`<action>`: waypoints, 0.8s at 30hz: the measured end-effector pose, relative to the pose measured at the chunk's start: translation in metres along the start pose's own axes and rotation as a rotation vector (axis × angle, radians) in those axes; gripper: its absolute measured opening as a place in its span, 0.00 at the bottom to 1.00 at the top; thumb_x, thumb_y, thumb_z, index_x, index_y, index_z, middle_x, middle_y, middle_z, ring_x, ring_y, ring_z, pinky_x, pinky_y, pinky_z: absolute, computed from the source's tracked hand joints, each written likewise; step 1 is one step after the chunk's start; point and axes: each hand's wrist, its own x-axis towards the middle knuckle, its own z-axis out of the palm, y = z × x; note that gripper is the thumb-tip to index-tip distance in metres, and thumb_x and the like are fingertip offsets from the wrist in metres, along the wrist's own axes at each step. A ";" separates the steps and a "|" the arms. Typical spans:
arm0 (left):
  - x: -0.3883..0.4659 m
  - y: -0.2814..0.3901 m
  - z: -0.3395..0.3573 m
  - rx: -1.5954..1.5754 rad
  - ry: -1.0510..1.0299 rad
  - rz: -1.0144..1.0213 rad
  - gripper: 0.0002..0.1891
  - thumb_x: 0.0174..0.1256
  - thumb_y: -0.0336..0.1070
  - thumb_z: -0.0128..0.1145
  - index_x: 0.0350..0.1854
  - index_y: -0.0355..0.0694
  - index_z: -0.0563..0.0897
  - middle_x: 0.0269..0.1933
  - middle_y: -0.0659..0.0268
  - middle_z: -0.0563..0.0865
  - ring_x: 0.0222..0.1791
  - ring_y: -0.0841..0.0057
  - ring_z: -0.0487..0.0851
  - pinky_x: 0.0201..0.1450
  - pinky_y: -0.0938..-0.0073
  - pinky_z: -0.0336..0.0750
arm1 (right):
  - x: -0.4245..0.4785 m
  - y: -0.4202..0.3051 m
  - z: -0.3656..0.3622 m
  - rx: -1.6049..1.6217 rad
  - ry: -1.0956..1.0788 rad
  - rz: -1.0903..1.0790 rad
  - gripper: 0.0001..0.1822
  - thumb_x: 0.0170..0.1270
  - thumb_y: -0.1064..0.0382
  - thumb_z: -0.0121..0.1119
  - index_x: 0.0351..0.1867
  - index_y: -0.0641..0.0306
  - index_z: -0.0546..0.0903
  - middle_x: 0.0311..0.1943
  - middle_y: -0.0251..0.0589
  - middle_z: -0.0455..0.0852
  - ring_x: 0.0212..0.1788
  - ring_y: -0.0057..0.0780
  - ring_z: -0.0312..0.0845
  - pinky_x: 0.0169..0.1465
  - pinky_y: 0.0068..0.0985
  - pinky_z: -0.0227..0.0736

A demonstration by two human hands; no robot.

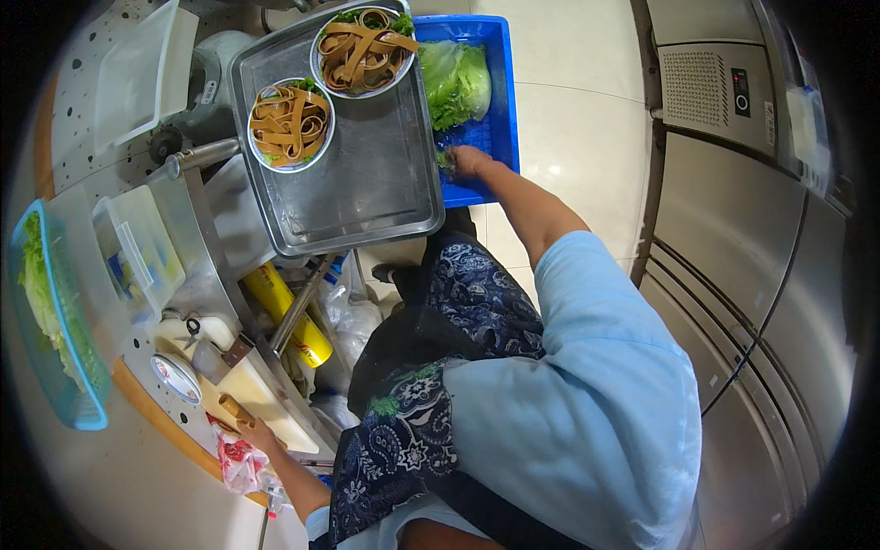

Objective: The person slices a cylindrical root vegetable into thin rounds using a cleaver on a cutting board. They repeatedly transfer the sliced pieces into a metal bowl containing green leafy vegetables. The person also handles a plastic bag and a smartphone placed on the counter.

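Observation:
My left hand (256, 434) grips the end of a brown roll, perhaps rolled tofu sheet (236, 408), over the edge of a cutting board (258, 388). My right hand (469, 162) is down in a blue plastic basin (514, 103) of water, with a bit of green leaf (445, 159) at its fingertips; the fingers are partly hidden. Lettuce (457, 79) floats beyond it. On a metal tray (371, 172) are two bowls, one nearer (292, 127) and one farther (361, 51), heaped with brown strips over greens. A cleaver (218, 357) lies on the board.
Beside the board are scissors (192, 328) and a white bowl (176, 378). A turquoise basket (100, 412) holds lettuce at far left, near clear plastic containers (148, 254). A yellow roll box (302, 337) is on the shelf below. Steel cabinet doors (729, 206) stand at right.

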 end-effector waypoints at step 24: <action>-0.018 0.032 -0.017 -0.006 0.219 -0.008 0.30 0.56 0.32 0.58 0.62 0.28 0.67 0.58 0.40 0.72 0.58 0.47 0.70 0.63 0.57 0.64 | -0.056 -0.036 -0.097 1.246 0.071 0.194 0.10 0.61 0.73 0.56 0.44 0.65 0.76 0.35 0.41 0.81 0.36 0.32 0.79 0.41 0.31 0.76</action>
